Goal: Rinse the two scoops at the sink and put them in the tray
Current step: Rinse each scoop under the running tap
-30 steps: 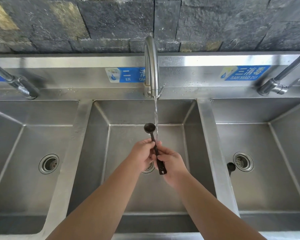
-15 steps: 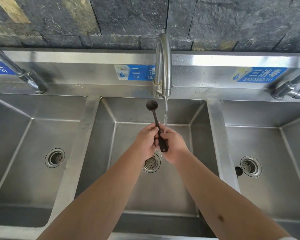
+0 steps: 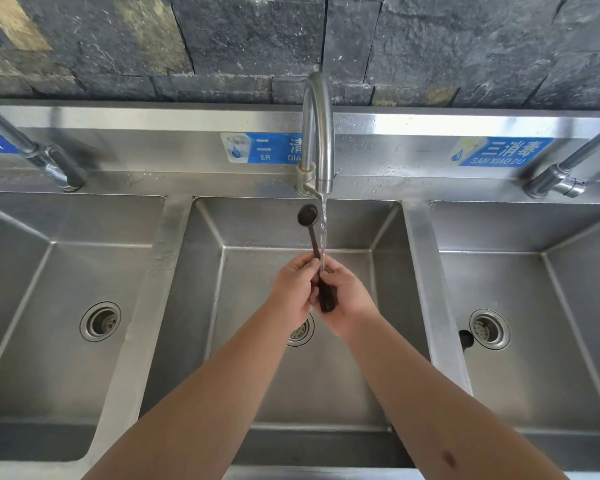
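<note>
A dark long-handled scoop (image 3: 311, 233) stands upright over the middle sink basin (image 3: 381, 334), its round bowl just left of the running water stream (image 3: 323, 233). My left hand (image 3: 293, 289) and my right hand (image 3: 347, 299) both grip its handle from either side, fingers curled round it. The water falls from the curved tap (image 3: 317, 133) onto my fingers and the handle. A second dark scoop (image 3: 466, 338) lies in the right basin beside its drain, partly hidden by the divider. No tray is in view.
Three steel basins sit side by side, each with a drain: left drain (image 3: 100, 321), right drain (image 3: 489, 329). Other taps stand at far left (image 3: 49, 161) and far right (image 3: 565, 178). A dark stone wall rises behind the splashback.
The scoop and both hands have risen toward the tap mouth, so the scoop's bowl now sits just under the spout. Both hands keep their hold on the handle.
</note>
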The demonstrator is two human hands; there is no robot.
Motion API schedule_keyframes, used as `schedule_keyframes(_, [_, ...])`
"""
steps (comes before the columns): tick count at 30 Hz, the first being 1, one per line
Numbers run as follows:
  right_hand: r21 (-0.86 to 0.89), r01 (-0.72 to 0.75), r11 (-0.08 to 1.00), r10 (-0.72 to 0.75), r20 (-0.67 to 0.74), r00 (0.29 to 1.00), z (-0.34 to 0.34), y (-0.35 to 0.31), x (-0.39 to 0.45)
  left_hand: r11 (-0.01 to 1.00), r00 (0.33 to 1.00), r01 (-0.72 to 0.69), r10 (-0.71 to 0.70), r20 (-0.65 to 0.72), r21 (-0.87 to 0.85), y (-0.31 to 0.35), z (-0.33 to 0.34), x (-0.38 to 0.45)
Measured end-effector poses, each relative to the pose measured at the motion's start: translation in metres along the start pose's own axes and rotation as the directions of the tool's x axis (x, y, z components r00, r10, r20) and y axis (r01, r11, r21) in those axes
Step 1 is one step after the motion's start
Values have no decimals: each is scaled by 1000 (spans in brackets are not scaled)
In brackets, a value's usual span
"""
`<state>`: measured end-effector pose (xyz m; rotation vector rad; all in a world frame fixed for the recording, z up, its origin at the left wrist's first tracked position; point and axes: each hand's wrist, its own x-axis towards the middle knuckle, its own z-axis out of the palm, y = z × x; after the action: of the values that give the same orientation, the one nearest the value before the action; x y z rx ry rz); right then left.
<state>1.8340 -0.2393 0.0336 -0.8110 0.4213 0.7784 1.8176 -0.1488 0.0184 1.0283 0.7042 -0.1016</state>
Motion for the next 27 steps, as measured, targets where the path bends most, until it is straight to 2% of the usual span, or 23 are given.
schedule_keyframes(3, [-43, -1, 999, -1, -48, 999, -15, 14, -24, 985, 998, -56, 57, -3, 164, -16, -5, -11])
schedule_keyframes(5, [-212, 60, 976, -89, -130, 987, -24, 25, -38, 976, 998, -51, 57, -20, 211, -26, -7, -19])
schedule_keyframes(6, [-356, 90, 930, -159, -171, 972, -28, 29, -44, 974, 999, -41, 47, -23, 223, -31, -8, -22])
schedule_keyframes(8, [-664, 92, 742, -294, -199, 935, -35, 38, -53, 977, 999, -8, 16, -36, 213, -38, -9, -28])
schedule_keyframes(10, [-782, 60, 621, -331, -192, 924, -39, 45, -61, 986, 998, 40, -33, -50, 164, -42, -9, -34])
schedule_keyframes(15, [-796, -12, 605, -336, -269, 903, -46, 56, -78, 987, 997, 83, -82, -10, 135, -47, -12, -43])
schedule_keyframes(21, [-662, -34, 749, -270, -351, 897, -53, 69, -97, 989, 993, 118, -120, -18, -87, -45, -18, -33])
schedule_keyframes(27, [-495, 5, 869, -186, -318, 930, -52, 70, -103, 987, 992, 120, -123, -22, -106, -41, -22, -26])
